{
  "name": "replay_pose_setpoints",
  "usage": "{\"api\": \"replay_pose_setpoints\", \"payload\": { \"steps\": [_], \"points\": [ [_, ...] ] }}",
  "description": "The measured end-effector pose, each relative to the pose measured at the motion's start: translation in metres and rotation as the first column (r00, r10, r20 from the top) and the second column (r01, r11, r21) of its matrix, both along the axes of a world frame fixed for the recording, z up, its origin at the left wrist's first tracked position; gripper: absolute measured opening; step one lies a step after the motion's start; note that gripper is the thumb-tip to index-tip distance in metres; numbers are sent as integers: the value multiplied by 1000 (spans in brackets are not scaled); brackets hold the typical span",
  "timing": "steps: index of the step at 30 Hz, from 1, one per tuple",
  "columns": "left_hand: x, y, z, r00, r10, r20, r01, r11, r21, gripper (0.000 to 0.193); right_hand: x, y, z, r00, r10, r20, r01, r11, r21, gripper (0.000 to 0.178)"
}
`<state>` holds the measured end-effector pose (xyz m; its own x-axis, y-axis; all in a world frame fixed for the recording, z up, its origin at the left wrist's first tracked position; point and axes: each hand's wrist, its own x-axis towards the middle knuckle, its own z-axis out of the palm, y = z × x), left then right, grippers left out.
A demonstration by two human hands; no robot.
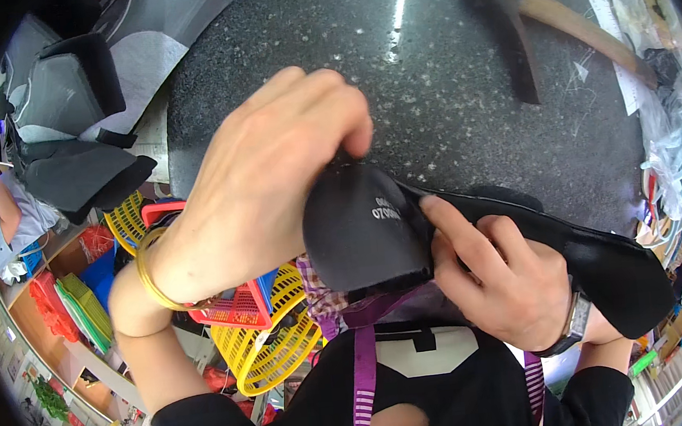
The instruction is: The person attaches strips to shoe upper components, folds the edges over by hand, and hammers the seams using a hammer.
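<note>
The black piece (361, 248) is between your hands, by the table's (260, 52) near edge. Your right hand (504, 283) pinches its side. Your left (281, 145) fingers curl, tips hidden; I can't tell their grip. If the pinch slips, it could fall.

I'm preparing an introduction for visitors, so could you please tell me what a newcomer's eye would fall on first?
Probably the black piece at centre, with the left hand at its upper edge and right hand gripping it. Next come the yellow basket, lower left, and the wooden handle, upper right.
</note>
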<state>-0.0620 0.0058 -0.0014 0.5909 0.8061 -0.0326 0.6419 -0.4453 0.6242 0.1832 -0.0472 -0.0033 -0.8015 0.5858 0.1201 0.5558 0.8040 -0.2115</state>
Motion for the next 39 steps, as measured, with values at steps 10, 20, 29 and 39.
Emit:
{"api": "replay_pose_setpoints", "payload": {
  "steps": [10, 20, 29, 39],
  "points": [
    [-12, -3, -8, 906, -422, -4, 400, 855, 330, 23, -9, 30, 18, 986, 165, 27, -144, 918, -369, 11],
    [-28, -25, 12, 987, -128, 102, 116, 987, 113, 38, -30, 7, 27, 917, 137, 376, -66, 978, -196, 7],
    [40, -51, 20, 955, -266, -133, 272, 962, 27, 63, 39, 9, 34, 999, 35, 38, -10, 858, -514, 42],
    [98, -59, 19, 877, -373, -302, 416, 905, 91, 32, 75, -21, 17, 995, -19, 103, 34, 989, -147, 39]
  ]
}}
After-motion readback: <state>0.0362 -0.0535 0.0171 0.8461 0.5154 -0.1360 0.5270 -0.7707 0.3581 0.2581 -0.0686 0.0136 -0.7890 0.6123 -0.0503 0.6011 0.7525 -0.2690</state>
